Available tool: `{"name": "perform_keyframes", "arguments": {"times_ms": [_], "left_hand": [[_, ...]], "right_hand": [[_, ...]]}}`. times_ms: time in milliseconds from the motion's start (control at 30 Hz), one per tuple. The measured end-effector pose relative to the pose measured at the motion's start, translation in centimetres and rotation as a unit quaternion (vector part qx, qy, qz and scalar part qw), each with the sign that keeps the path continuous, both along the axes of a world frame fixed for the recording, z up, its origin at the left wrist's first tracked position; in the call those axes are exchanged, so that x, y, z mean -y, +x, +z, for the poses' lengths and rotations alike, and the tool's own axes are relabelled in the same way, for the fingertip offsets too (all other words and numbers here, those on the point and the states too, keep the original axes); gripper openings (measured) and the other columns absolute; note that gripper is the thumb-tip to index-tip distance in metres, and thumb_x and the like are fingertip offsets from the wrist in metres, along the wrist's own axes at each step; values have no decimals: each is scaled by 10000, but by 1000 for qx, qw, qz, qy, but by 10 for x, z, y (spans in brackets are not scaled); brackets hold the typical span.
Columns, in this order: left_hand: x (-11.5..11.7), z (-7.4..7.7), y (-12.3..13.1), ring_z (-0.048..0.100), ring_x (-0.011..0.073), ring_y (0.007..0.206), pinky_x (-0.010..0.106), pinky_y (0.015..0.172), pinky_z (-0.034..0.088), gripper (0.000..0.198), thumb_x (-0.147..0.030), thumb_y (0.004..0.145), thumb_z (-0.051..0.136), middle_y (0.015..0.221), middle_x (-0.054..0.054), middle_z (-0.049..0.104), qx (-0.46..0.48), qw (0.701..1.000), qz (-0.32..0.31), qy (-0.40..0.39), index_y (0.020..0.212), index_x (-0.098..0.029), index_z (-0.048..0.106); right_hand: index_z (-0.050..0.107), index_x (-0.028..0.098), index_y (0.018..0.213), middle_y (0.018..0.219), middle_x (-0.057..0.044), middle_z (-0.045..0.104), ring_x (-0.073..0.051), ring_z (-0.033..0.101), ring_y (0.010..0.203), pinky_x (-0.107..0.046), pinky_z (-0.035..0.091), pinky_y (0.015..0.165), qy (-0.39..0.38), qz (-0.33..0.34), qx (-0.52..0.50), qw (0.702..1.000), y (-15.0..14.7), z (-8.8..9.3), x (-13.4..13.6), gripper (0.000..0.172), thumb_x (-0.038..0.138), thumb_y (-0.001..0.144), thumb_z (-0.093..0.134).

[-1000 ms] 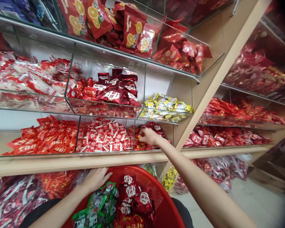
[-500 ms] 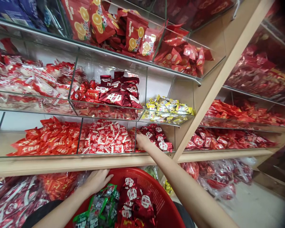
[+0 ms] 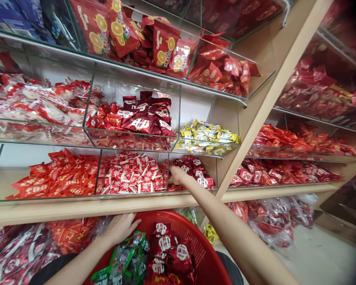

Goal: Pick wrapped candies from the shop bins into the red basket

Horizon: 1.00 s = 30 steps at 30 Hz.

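My right hand (image 3: pixel 176 175) reaches into the lowest glass bin on the right, fingers closed among dark red candy packets (image 3: pixel 195 172). What it grips is hidden behind the divider. My left hand (image 3: pixel 121 228) holds the far rim of a red plastic basket (image 3: pixel 195 237) near my body, fingers curled over the edge. In the basket lie green-wrapped sweets (image 3: pixel 126 257) and dark red packets (image 3: pixel 169 253).
Glass-fronted shelf bins hold red-and-white candies (image 3: pixel 130 176), orange-red packets (image 3: pixel 62 176), yellow sweets (image 3: pixel 209 136), dark red bags (image 3: pixel 142 116) and orange-printed bags (image 3: pixel 115 27). A slanted wooden upright (image 3: pixel 255 118) divides off more red-filled shelves to the right. Bagged stock sits below.
My right hand slid left and deeper into the dark red packet bin, and its fingers are now hidden among the packets. My left hand stayed on the basket rim.
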<state>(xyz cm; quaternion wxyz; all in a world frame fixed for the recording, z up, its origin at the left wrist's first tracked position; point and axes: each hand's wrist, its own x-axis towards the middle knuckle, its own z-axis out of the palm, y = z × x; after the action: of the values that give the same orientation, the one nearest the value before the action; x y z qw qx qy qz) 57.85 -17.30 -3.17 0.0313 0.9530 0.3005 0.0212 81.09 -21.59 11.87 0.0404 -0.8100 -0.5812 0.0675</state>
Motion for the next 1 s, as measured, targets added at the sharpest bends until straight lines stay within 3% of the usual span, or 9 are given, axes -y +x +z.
{"name": "perform_keyframes", "arguments": {"times_ms": [267, 433, 500, 600, 733, 1000], "left_hand": [[0, 0, 0, 592, 277, 967, 356, 812, 440, 330, -378, 876, 313, 1005, 152, 627, 17, 1000, -1, 0, 939, -145, 538], [-1, -3, 0, 589, 281, 968, 359, 811, 436, 317, -384, 867, 329, 1003, 143, 629, 35, 999, -3, -6, 942, -158, 539], [-2, -4, 0, 583, 282, 982, 363, 823, 432, 322, -386, 867, 329, 1014, 145, 626, 33, 999, -1, -9, 952, -158, 539], [-2, -4, 0, 564, 281, 1026, 362, 849, 423, 340, -387, 869, 327, 1057, 153, 611, 25, 1000, 1, -13, 1004, -149, 528], [0, -1, 0, 557, 279, 1039, 363, 857, 422, 348, -387, 869, 327, 1078, 157, 604, 20, 1000, 3, -19, 1024, -145, 522], [2, 3, 0, 581, 270, 983, 352, 833, 428, 314, -384, 868, 330, 1027, 144, 624, 29, 999, -1, -13, 934, -160, 539]], "right_hand": [[637, 125, 902, 861, -52, 639, -179, 577, 799, -215, 423, 634, 30, 13, -93, 995, 21, 15, 14, 334, 127, 569, 667], [608, 117, 779, 574, 36, 532, -83, 484, 539, -167, 349, 451, 60, -30, -194, 979, 22, 19, 18, 189, 144, 599, 658], [577, 110, 703, 485, 55, 472, -66, 433, 459, -162, 326, 401, 58, -54, -240, 968, 17, 19, 18, 128, 153, 615, 659], [523, 114, 628, 405, 56, 438, -65, 409, 383, -168, 344, 358, 40, -91, -304, 947, 8, 16, 14, 167, 181, 639, 676], [498, 120, 629, 392, 35, 481, -70, 441, 348, -175, 427, 369, 27, -123, -380, 916, 0, 6, 6, 216, 205, 669, 693], [484, 127, 612, 407, 43, 489, -41, 471, 375, -111, 454, 402, 20, -135, -513, 848, 8, -5, 1, 237, 187, 689, 700]]}}
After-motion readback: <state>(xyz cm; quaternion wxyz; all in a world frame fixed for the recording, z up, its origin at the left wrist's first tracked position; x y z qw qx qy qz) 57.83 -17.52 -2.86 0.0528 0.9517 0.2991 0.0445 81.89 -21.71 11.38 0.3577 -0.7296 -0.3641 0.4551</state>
